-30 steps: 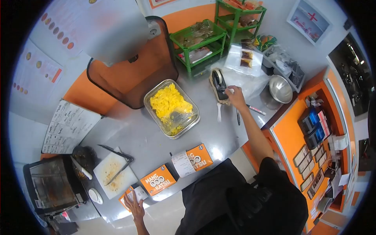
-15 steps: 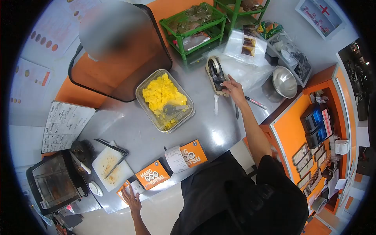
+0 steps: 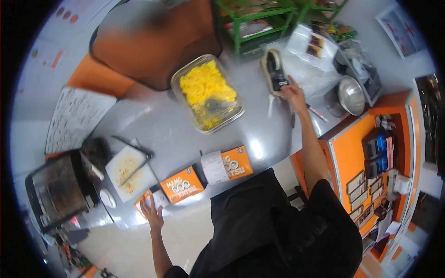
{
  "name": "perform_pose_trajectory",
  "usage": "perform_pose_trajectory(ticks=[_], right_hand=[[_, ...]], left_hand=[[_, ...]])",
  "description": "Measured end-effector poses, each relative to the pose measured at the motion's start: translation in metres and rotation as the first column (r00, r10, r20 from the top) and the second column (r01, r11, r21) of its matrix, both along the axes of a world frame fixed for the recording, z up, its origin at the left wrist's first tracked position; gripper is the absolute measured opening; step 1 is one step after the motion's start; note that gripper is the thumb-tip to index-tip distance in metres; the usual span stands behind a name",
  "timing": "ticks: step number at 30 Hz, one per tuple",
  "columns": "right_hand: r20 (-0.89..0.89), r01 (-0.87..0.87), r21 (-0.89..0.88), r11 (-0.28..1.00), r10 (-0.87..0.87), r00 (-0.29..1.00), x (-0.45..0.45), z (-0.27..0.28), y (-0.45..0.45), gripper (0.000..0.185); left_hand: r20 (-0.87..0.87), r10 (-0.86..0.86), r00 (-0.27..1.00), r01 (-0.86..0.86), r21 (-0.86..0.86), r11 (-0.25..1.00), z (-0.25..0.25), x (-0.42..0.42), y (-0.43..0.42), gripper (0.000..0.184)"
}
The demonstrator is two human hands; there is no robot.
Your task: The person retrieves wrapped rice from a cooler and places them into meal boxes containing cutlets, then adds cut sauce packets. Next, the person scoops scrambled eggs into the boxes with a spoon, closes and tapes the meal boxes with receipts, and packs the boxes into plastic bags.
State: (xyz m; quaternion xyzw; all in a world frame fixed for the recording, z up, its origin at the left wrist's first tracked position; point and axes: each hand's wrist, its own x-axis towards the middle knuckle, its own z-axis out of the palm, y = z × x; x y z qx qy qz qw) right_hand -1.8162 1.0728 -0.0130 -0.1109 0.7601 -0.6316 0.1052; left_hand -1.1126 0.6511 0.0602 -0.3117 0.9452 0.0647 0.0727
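Observation:
My right hand (image 3: 293, 94) is at the front end of a black tape dispenser (image 3: 275, 69), thumb and fingers pinched together there, apparently on the end of the tape. The strip itself is too small and blurred to see clearly. My left hand (image 3: 151, 213) lies with fingers spread on a small orange box (image 3: 140, 203) with a white paper on it, by the counter's front edge. Beside it is an orange printed box (image 3: 182, 185). Farther right, another orange box (image 3: 239, 162) has a white receipt (image 3: 214, 167) over its left part.
A clear container (image 3: 235, 113) of yellow food stands mid-counter. Tongs (image 3: 134, 147) and a stained cutting board (image 3: 139, 180) lie at left, near a glass-fronted appliance (image 3: 58, 190). At right are a marker (image 3: 317, 113), a metal bowl (image 3: 351, 95) and plastic bags (image 3: 306, 72).
The head view has shifted, so the counter and its things sit higher in the picture. Both hands keep their places, right at the tape dispenser and left on the small box.

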Motion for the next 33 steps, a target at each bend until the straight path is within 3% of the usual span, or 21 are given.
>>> perform_pose_trajectory(ticks=[2, 3, 4, 5, 6, 7, 8, 9, 10, 11, 14, 16, 17, 18, 20, 23, 27, 33], right_hand=[[-0.095, -0.039, 0.239, 0.970, 0.063, 0.993, -0.014, -0.026, 0.014, 0.020], [-0.164, 0.055, 0.410, 0.910, 0.015, 0.986, -0.010, -0.011, 0.008, 0.021], [-0.293, 0.066, 0.439, 0.896, 0.074, 0.953, -0.021, -0.035, 0.023, 0.028], [-0.462, 0.131, 0.723, 0.679, 0.334, 0.821, -0.045, -0.062, 0.048, 0.036], [-0.348, 0.109, 0.885, 0.453, 0.487, 0.801, -0.064, -0.072, 0.056, 0.042], [-0.243, 0.118, 0.785, 0.608, 0.128, 0.962, -0.045, -0.039, 0.041, 0.041], [-0.658, 0.327, 0.687, 0.649, 0.365, 0.659, -0.068, -0.070, 0.074, 0.040], [-0.495, 0.309, 0.663, 0.682, 0.090, 0.864, -0.059, -0.052, 0.067, 0.042], [-0.444, 0.334, 0.632, 0.700, -0.026, 0.896, -0.032, -0.008, 0.041, 0.040], [-0.385, 0.371, 0.603, 0.706, -0.150, 0.911, 0.015, 0.036, 0.005, 0.039], [-0.192, 0.092, 0.300, 0.949, -0.035, 0.981, 0.089, 0.065, -0.070, 0.032], [-0.076, -0.111, 0.157, 0.981, 0.124, 0.989, 0.183, 0.106, -0.160, 0.026], [-0.053, -0.293, 0.186, 0.938, 0.307, 0.950, 0.228, 0.128, -0.204, 0.022], [0.062, -0.350, 0.114, 0.930, 0.345, 0.937, 0.275, 0.143, -0.247, 0.020], [0.094, -0.647, 0.060, 0.760, 0.641, 0.762, 0.343, 0.151, -0.312, 0.020], [0.196, -0.823, -0.068, 0.565, 0.816, 0.544, 0.436, 0.146, -0.393, 0.021], [0.332, -0.900, -0.120, 0.420, 0.871, 0.362, 0.520, 0.116, -0.454, 0.025], [0.404, -0.929, -0.068, 0.363, 0.862, 0.308, 0.555, 0.081, -0.483, 0.027]], left_hand=[[-0.006, 0.028, 1.000, -0.027, 0.041, 0.999, 0.006, -0.006, 0.002, 0.070], [-0.049, 0.037, 0.998, -0.033, 0.069, 0.997, 0.009, -0.012, 0.002, 0.070], [-0.055, 0.053, 0.997, -0.048, 0.090, 0.995, 0.012, -0.016, 0.003, 0.070], [-0.104, 0.016, 0.994, -0.008, 0.079, 0.997, 0.007, -0.009, -0.001, 0.069], [-0.158, 0.029, 0.987, -0.023, 0.041, 0.999, 0.006, -0.008, 0.001, 0.071], [-0.166, 0.096, 0.982, -0.082, 0.088, 0.993, 0.016, -0.015, 0.006, 0.072], [-0.196, 0.126, 0.972, -0.124, 0.022, 0.992, 0.006, -0.008, 0.009, 0.073], [-0.259, 0.220, 0.940, -0.210, 0.064, 0.976, 0.003, -0.008, 0.014, 0.073], [-0.333, 0.271, 0.903, -0.263, 0.069, 0.962, -0.002, -0.006, 0.015, 0.075], [-0.281, 0.343, 0.896, -0.349, 0.031, 0.937, -0.001, -0.010, 0.022, 0.073], [-0.283, 0.495, 0.822, -0.529, -0.057, 0.846, 0.003, -0.021, 0.028, 0.065], [-0.300, 0.553, 0.777, -0.600, -0.088, 0.796, 0.002, -0.020, 0.033, 0.060], [-0.295, 0.573, 0.765, -0.621, -0.099, 0.778, 0.002, -0.019, 0.033, 0.059], [-0.288, 0.594, 0.751, -0.643, -0.111, 0.758, 0.004, -0.015, 0.034, 0.057], [-0.295, 0.639, 0.710, -0.672, -0.014, 0.740, 0.013, -0.006, 0.032, 0.055], [-0.317, 0.699, 0.640, -0.701, 0.130, 0.701, 0.018, 0.009, 0.022, 0.053], [-0.378, 0.710, 0.594, -0.715, 0.156, 0.682, 0.024, 0.027, 0.012, 0.051], [-0.473, 0.650, 0.595, -0.624, 0.237, 0.744, 0.025, 0.056, -0.007, 0.051]])
